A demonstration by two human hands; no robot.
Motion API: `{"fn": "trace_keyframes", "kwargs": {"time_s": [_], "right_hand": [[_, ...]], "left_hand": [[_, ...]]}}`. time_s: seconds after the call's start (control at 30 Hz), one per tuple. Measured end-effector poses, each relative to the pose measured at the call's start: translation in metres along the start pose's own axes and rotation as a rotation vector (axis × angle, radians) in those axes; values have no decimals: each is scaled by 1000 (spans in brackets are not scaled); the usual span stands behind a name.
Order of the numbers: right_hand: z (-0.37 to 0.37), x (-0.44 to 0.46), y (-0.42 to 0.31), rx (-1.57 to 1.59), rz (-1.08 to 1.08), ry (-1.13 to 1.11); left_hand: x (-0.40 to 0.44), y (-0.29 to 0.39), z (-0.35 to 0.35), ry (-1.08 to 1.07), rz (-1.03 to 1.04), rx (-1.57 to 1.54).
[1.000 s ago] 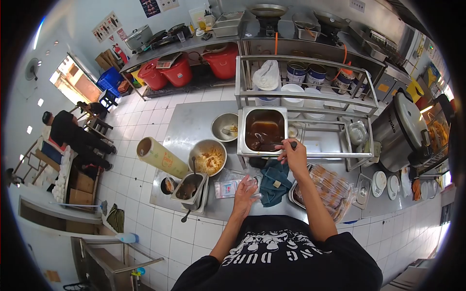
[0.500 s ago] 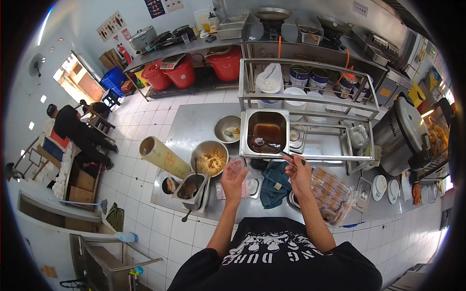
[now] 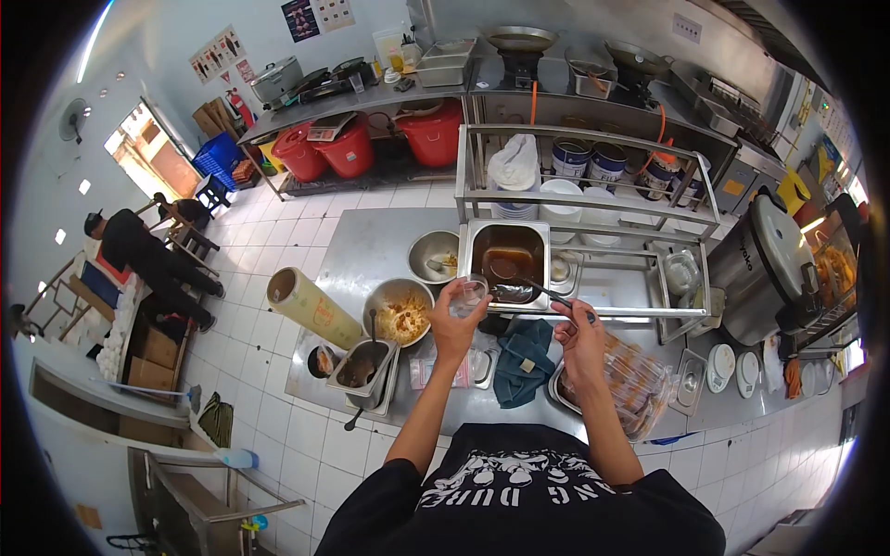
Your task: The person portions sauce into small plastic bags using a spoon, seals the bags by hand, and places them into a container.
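My left hand (image 3: 453,326) is closed around a small transparent plastic cup (image 3: 471,296), near the front left corner of a square steel pan (image 3: 468,232). Dark brown sauce (image 3: 512,243) partly fills that pan. My right hand (image 3: 580,341) grips the dark handle of a ladle (image 3: 554,296); its far end reaches over the sauce, and its bowl is hard to make out. Below the pan, between my forearms, a folded teal cloth (image 3: 525,366) lies on the steel table. A steel bowl of shredded yellowish food (image 3: 404,312) stands left of my left hand.
A metal rack (image 3: 640,310) stands beyond my hands. Packed food in plastic (image 3: 635,380) lies right of my right forearm. At left are a tall plastic-wrap roll (image 3: 315,309) and a steel container with a utensil (image 3: 363,366). Another person (image 3: 148,255) bends over at far left.
My left hand has moved forward and right, bringing the cup up to the pan's near edge. My right hand has shifted slightly right and nearer to me, with the ladle still in it.
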State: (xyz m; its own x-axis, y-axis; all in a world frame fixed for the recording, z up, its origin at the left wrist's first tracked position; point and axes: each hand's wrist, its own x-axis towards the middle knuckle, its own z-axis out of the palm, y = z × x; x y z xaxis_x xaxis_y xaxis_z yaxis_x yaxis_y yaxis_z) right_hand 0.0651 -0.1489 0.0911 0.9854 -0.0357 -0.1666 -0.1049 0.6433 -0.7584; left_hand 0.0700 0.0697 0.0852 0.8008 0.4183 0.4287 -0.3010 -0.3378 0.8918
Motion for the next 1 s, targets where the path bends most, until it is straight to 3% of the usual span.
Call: {"fn": "trace_keyframes", "kwargs": {"time_s": [0.3,1.0], "right_hand": [[18,-4,-15,-59,-16,-50],[30,-20,-29,-472,-204,-249]], "left_hand": [[2,-15,7,-103,-13,-19],[4,-10,10,-43,-20,-62]]}}
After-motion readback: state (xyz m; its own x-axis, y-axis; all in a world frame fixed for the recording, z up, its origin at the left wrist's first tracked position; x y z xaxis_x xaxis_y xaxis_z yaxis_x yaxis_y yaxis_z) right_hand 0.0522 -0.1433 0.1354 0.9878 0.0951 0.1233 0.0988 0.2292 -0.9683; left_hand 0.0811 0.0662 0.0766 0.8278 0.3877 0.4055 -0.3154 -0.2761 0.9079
